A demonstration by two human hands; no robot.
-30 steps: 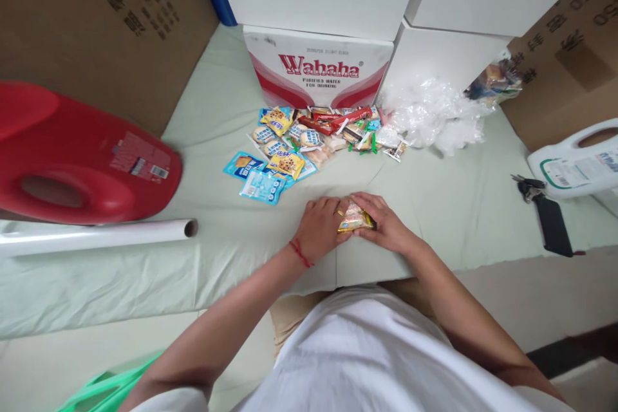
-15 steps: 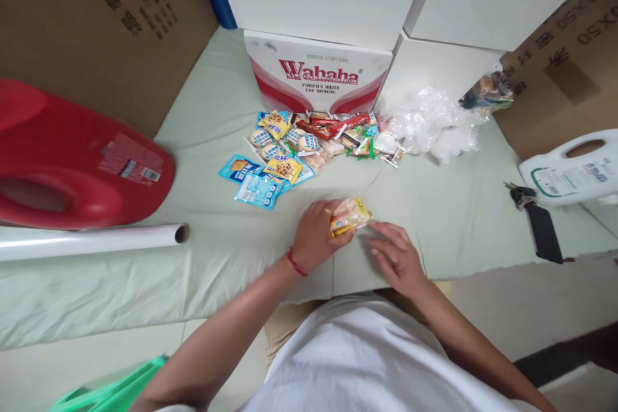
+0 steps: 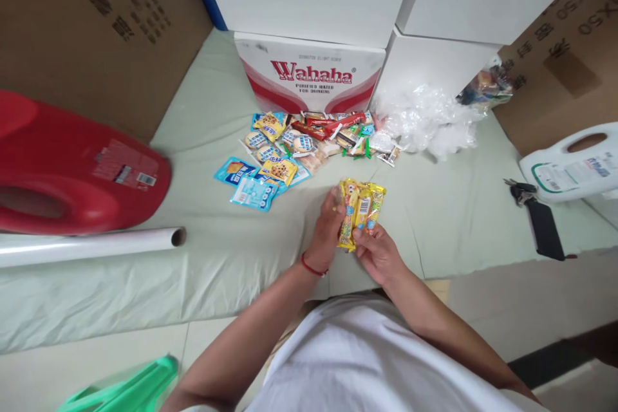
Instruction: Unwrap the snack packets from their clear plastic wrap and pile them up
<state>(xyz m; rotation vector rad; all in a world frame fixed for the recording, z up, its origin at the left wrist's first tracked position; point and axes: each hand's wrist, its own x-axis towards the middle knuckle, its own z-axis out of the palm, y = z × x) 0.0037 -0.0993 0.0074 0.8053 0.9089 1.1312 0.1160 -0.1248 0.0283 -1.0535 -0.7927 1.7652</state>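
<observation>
Between my hands, above the near part of the cloth-covered table (image 3: pixel 270 251), is a yellow snack packet (image 3: pixel 363 209) with a barcode on its face. My left hand (image 3: pixel 329 222), with a red cord at the wrist, is closed on its left side. My right hand (image 3: pixel 379 252) grips the lower right part, thumb on top. Just beyond lies a pile of wrapped snacks (image 3: pixel 302 145): yellow cookie packets (image 3: pixel 279 170), red sticks (image 3: pixel 345 123) and light blue pouches (image 3: pixel 253 193).
A Wahaba-style red and white water carton (image 3: pixel 311 74) stands behind the pile, beside crumpled clear plastic bags (image 3: pixel 420 119). Left are a red jug (image 3: pixel 116 161) and a white roll (image 3: pixel 91 243). A white bottle (image 3: pixel 574 167), black phone (image 3: pixel 544 228) and keys (image 3: pixel 521 192) lie right.
The packet has turned so its yellow printed face shows upward. My right hand has moved in from beside it and taken hold. My left hand has shifted slightly right.
</observation>
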